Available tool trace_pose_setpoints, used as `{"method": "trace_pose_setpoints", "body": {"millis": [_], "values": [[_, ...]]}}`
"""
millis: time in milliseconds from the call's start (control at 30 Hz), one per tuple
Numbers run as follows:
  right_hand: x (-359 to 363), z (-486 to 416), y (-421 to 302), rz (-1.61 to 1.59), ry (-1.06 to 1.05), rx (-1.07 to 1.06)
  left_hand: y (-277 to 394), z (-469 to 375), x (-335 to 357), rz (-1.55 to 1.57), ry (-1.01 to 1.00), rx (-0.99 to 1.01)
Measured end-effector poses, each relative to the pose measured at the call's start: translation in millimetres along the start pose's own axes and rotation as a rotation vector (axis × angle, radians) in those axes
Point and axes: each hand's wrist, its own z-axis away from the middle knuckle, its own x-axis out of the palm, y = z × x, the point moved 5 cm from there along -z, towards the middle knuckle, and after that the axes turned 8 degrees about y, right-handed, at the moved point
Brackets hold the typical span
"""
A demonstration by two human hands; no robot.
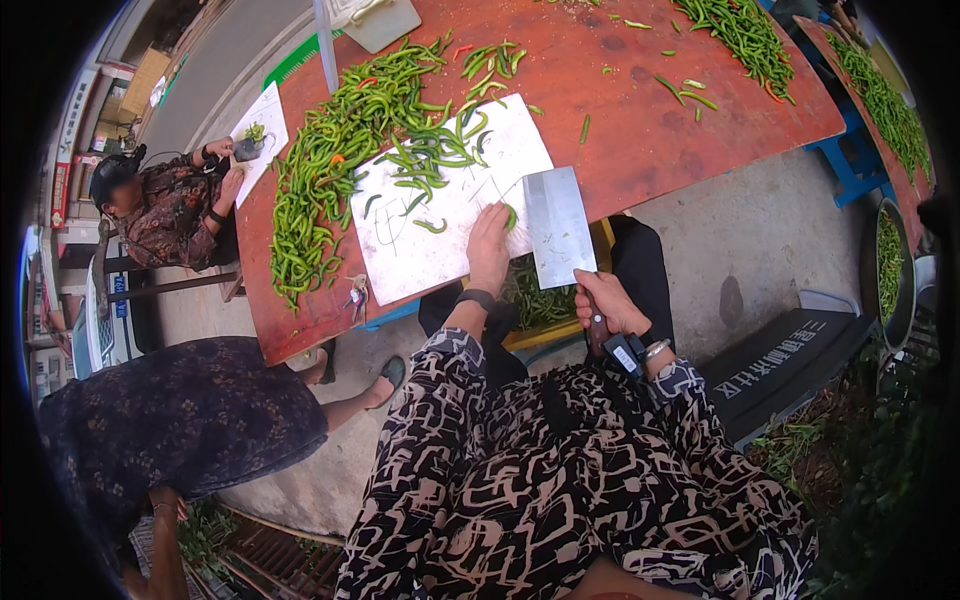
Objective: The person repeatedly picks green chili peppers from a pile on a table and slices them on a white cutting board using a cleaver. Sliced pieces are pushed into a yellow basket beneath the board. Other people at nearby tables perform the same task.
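My left hand (489, 244) is at the near right part of a white cutting board (409, 259), its fingers together over a green chili pepper (511, 218) that pokes out beside the fingertips. My right hand (613, 304) grips the wooden handle of a cleaver (561, 225). The wide blade hangs just past the board's right edge, with small green bits stuck to it. Loose green chili peppers (439, 154) lie on the far half of the board. Below the table edge, between my knees, a yellow-rimmed container (536, 336) holds green pieces, partly hidden by the blade.
A large chili heap (330, 157) spreads over the red table (630, 90) left of the board; another heap (739, 37) lies far right. A seated person (169, 210) works at a second board (264, 146). Another person (202, 412) stands at left. A round pan (892, 270) is at right.
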Motion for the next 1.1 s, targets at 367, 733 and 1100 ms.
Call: {"method": "trace_pose_setpoints", "body": {"millis": [367,733,1100], "values": [[4,-10,-7,-0.02,-0.035,0.038,-2,1,0,-0.035,-0.028,-0.008],[1,-21,-3,0.04,-0.057,0.027,-1,3,1,-0.045,0.01,0.0],[5,-27,-5,0.112,-0.044,0.024,1,4,0,-0.013,0.016,-0.02]]}}
